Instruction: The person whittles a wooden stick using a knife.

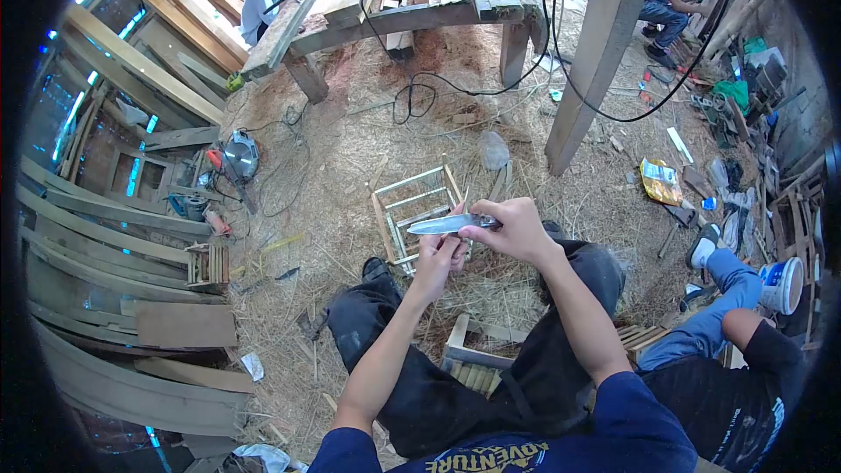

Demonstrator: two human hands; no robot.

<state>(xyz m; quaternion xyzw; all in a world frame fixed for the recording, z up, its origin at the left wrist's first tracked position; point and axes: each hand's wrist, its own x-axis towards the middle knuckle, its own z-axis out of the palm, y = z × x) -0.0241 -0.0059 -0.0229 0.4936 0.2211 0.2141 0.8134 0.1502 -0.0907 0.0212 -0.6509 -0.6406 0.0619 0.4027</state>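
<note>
My right hand [519, 229] is closed round the handle of a knife [438, 224], its broad blade pointing left. Just below the blade, my left hand [435, 264] is closed with the fingers pinched together. A thin light stick [465, 196] rises behind the blade and appears to be held in the left hand, though its lower part is hidden. Beyond both hands, a small wooden frame with thin bars [379, 210] rests on the straw-covered floor, its near right part covered by the hands.
A workbench [403, 19] stands ahead, near a wooden post [600, 61]. Circular saw [240, 156] and cables lie left. At right are a yellow packet [661, 182], a white bucket [782, 287] and a seated person [714, 385]. Two other people are farther back.
</note>
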